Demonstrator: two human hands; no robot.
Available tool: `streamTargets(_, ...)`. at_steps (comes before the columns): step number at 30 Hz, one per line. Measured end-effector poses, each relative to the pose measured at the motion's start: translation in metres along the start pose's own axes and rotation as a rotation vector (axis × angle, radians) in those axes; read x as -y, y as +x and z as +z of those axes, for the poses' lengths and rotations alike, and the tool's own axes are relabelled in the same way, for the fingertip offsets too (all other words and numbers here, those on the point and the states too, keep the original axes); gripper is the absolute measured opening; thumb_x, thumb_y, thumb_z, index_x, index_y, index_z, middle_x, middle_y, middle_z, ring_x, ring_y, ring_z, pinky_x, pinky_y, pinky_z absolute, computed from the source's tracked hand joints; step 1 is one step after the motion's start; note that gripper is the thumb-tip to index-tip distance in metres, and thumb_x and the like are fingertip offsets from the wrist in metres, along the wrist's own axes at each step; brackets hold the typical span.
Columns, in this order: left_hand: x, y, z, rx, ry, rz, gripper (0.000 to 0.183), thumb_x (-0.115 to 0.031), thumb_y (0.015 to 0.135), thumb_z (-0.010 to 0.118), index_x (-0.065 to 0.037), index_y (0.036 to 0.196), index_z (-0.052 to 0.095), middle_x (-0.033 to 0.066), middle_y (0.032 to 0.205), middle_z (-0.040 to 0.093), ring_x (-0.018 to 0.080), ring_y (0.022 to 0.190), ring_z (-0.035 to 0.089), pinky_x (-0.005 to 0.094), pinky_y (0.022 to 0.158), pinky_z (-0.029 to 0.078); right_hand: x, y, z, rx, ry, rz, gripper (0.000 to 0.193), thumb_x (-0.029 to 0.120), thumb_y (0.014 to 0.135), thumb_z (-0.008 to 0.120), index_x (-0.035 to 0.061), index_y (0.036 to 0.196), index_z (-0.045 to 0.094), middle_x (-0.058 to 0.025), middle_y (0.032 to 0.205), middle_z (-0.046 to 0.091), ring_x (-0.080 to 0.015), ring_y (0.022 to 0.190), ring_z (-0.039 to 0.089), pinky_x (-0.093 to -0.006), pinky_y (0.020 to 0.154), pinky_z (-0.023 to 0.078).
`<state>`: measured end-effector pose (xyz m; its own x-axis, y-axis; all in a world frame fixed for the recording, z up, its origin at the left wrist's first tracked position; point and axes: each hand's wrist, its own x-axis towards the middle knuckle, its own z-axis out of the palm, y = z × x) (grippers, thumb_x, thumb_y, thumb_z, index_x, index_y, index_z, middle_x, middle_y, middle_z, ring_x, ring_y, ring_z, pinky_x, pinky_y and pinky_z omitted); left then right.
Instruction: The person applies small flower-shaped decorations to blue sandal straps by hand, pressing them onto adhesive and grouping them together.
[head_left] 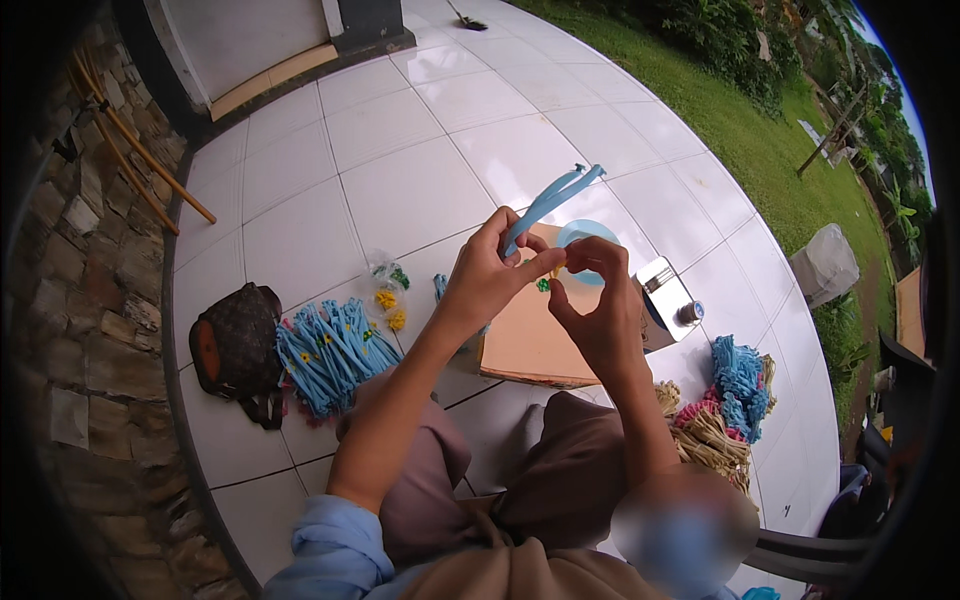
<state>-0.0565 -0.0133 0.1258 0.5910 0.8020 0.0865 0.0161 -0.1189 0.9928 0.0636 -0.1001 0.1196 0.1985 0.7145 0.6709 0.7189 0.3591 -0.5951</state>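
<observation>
My left hand point(483, 275) is closed around a pair of light blue, soft-looking straps point(552, 200), whose dark-tipped ends stick up past the fingers. Facing it, my right hand point(603, 315) is pinched, thumb to forefinger, at a small yellow piece point(558, 265). The fingertips of both hands almost meet there, partly hiding the piece. Just below the hands is a cardboard box point(535, 352) with a flat top. Small green pieces point(543, 285) show between the hands. A light blue round dish point(588, 228) sits at the box's far side, partly behind my right hand.
Left of the box lie blue straps with yellow flowers point(335, 350), a dark brown bag point(235, 345) and clear bags of yellow and green pieces point(387, 300). On the right are a shiny tray point(655, 280), a spool point(690, 313), blue bundles point(738, 385) and beige bundles point(712, 445).
</observation>
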Motion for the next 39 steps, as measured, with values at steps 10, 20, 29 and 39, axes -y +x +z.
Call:
streamTargets(10, -0.001, -0.009, -0.024, -0.042, -0.328, -0.16, 0.034, -0.022, 0.076, 0.068, -0.017, 0.071, 0.035, -0.0059, 0.063, 0.036, 0.0043, 0.057, 0.028, 0.0181, 0.053, 0.026, 0.01, 0.012, 0.008, 0.001, -0.117, -0.324, 0.04, -0.003, 0.066, 0.067, 0.0041, 0.1, 0.047, -0.0092, 0.096, 0.055, -0.0262, 0.086, 0.054, -0.0352, 0.075, 0.044)
streamTargets(20, -0.007, -0.011, -0.026, -0.026, -0.378, -0.136, 0.029, -0.022, 0.086, 0.054, -0.015, 0.072, 0.03, -0.0044, 0.062, 0.04, 0.0035, 0.055, 0.026, 0.018, 0.05, 0.024, 0.008, 0.014, 0.017, -0.175, 0.04, -0.188, 0.027, -0.008, 0.069, 0.065, 0.0037, 0.086, 0.048, -0.008, 0.084, 0.059, -0.0184, 0.081, 0.056, -0.0276, 0.068, 0.044)
streamTargets(29, -0.008, -0.017, -0.021, -0.019, -0.085, 0.255, 0.014, -0.012, 0.093, 0.037, -0.012, 0.083, 0.027, 0.0067, 0.073, 0.055, 0.0041, 0.054, 0.025, 0.017, 0.05, 0.028, 0.019, 0.021, 0.007, -0.292, 1.226, 0.686, 0.045, 0.0, 0.073, 0.067, 0.008, 0.098, 0.031, -0.0128, 0.085, 0.06, -0.0129, 0.079, 0.051, -0.0237, 0.079, 0.04)
streamTargets(39, -0.006, -0.019, -0.015, -0.051, 0.077, 0.284, 0.016, -0.01, 0.09, 0.045, -0.004, 0.088, 0.03, 0.0082, 0.062, 0.049, 0.0106, 0.05, 0.042, 0.0264, 0.047, 0.033, 0.026, 0.025, 0.017, -0.296, 1.215, 0.681, 0.052, -0.001, 0.072, 0.068, 0.0079, 0.101, 0.025, -0.0129, 0.081, 0.06, -0.0132, 0.074, 0.049, -0.0255, 0.081, 0.04)
